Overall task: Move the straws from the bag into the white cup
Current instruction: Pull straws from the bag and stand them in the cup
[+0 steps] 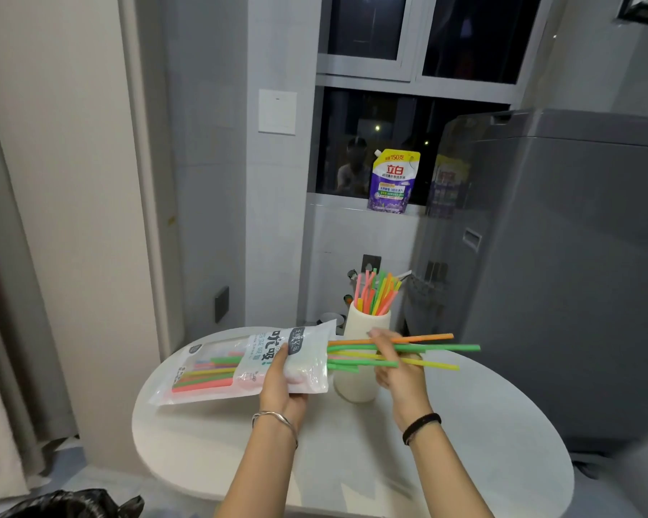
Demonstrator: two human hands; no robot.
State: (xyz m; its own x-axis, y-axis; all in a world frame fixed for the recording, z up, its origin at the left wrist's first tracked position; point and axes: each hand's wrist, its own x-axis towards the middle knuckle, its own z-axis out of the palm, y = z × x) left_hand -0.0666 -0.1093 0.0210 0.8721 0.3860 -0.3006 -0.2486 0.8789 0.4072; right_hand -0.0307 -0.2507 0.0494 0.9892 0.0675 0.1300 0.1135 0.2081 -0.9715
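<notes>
Pulling a small bunch of straws (419, 349) out of the bag (240, 364), the right hand (397, 368) is clamped on them just in front of the white cup (365, 323). The left hand (283, 383) grips the bag left of the cup. It seems best to draw them out fully, turn them upright, then lower them among the straws already standing in the cup.

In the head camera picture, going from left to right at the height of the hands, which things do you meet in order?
Curtain → straw bag → left hand → right hand → free ends of the pulled straws → washing machine.
</notes>
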